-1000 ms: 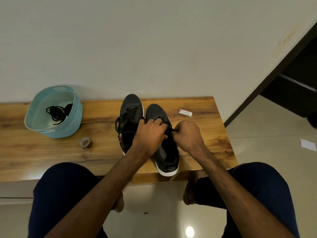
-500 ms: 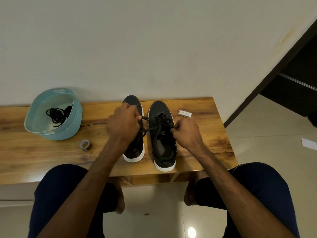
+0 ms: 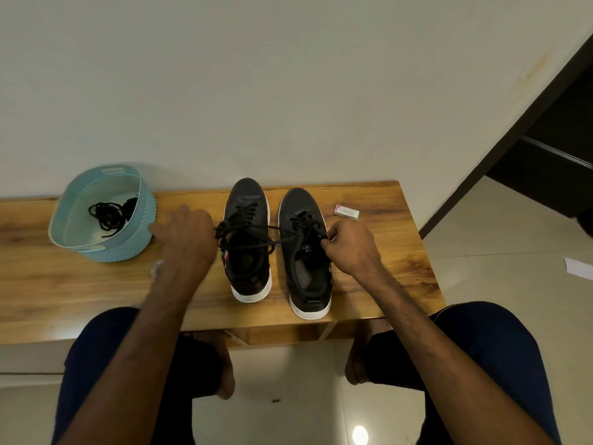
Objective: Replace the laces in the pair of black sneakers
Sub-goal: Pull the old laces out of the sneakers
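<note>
Drawn leftward, the black cord lace (image 3: 256, 227) is seemingly gripped by the left hand (image 3: 184, 239) and pinched by the right hand (image 3: 351, 248) at black white-soled sneakers (image 3: 301, 203) by the wooden bench's (image 3: 385, 268) far edge; tightening is judged underway, knotting needed next.

Single head-worn camera, wide-angle, sitting just above the near edge of the wooden bench (image 3: 80, 284) and looking forward and steeply down across it. Pretty close in: sneakers (image 3: 245, 200) land mid-frame, the wall (image 3: 288, 91) behind the bench fills the top, and knees (image 3: 96, 354) sit below its near edge.
</note>
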`<state>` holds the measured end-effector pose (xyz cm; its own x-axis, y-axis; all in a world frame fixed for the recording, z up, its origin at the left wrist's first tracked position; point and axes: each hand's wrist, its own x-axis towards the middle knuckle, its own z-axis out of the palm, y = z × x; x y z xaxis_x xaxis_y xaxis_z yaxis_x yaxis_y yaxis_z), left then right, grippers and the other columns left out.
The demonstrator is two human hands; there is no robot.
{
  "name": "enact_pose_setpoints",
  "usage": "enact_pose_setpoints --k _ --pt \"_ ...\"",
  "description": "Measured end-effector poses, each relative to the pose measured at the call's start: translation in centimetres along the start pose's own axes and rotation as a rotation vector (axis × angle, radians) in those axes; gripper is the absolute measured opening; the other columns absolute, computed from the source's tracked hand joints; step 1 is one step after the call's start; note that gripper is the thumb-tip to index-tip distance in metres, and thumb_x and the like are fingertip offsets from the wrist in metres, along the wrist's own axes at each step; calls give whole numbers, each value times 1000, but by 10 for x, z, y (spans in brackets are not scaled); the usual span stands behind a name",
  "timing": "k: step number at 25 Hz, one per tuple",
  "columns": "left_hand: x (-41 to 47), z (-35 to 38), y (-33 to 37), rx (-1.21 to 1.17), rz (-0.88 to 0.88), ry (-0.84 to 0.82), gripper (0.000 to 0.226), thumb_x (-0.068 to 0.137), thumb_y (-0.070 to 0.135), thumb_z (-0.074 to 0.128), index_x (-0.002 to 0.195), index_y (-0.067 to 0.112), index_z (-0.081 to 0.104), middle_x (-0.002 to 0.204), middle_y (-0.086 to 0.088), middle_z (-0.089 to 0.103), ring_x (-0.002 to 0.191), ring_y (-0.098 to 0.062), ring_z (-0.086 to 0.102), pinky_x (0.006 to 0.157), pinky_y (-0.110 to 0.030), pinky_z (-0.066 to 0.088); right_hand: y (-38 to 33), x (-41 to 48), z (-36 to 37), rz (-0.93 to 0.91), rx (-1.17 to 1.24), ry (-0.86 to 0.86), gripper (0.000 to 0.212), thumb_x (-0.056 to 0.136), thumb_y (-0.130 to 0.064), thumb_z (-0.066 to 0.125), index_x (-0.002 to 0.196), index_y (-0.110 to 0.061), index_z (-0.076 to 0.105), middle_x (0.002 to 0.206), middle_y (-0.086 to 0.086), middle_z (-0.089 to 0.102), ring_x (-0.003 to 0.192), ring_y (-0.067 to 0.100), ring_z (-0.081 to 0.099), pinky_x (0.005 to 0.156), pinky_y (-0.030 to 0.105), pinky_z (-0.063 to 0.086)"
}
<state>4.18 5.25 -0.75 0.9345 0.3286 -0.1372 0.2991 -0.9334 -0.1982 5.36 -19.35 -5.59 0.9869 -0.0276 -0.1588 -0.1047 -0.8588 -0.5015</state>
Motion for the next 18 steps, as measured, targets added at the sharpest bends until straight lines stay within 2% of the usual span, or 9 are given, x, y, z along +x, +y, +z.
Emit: enact_pose_setpoints --k 3,5,7,8,10,12,14,16,18 --pt "-14 4 30 -41 200 78 38 91 26 59 126 14 48 126 -11 50 116 -29 50 91 -45 45 -3 0 0 -31 -17 6 13 88 -21 68 96 -11 70 90 7 71 82 22 63 64 27 43" --pt "-20 10 55 -220 351 143 40 92 35 59 127 17 50 124 -7 52 113 -26 52 90 -43 49 -4 1 4 -142 -24 48 27 87 -21 69 112 -15 61 108 5 66 95 24 63 71 35 51" --pt "-24 18 78 -355 442 93 45 91 50 58 123 18 52 118 -4 56 108 -23 55 85 -43 51 -6 3 8 -294 -70 28 38 86 -18 70 121 -18 55 123 5 54 107 24 55 79 40 53" --pt "-25 23 88 -343 461 65 46 90 52 59 120 18 52 114 -3 58 104 -23 56 82 -41 51 -6 5 9 -345 -121 2 39 86 -17 70 122 -18 55 126 6 49 113 24 51 82 40 52" --pt "-22 32 95 -354 450 45 38 92 43 59 117 16 50 105 -5 63 89 -21 59 69 -35 48 -7 9 12 -390 -239 -29 40 87 -20 69 125 -17 58 132 7 45 120 26 43 90 40 50" --pt "-13 37 92 -518 405 22 24 94 27 57 112 12 53 95 -6 66 77 -20 60 62 -31 42 -7 9 16 -398 -279 -39 42 89 -28 69 130 -21 58 134 6 43 124 26 39 98 43 46" --pt "-5 38 84 -700 361 -37 25 92 17 59 115 10 54 91 -7 66 79 -22 63 62 -29 42 -10 8 22 -390 -282 -75 44 91 -37 66 133 -26 57 135 6 39 128 25 35 104 46 41" --pt "-1 38 79 -769 353 -71 33 90 14 62 121 9 51 87 -5 65 75 -20 62 57 -26 41 -13 9 25 -365 -228 -85 38 93 -42 63 127 -26 62 131 5 40 126 24 35 104 47 39" --pt "-2 38 79 -774 340 -70 35 89 14 62 121 9 49 83 -4 63 69 -17 58 51 -24 35 -13 13 21 -361 -86 -72 26 92 -40 65 111 -23 68 117 3 44 117 23 41 98 43 42"
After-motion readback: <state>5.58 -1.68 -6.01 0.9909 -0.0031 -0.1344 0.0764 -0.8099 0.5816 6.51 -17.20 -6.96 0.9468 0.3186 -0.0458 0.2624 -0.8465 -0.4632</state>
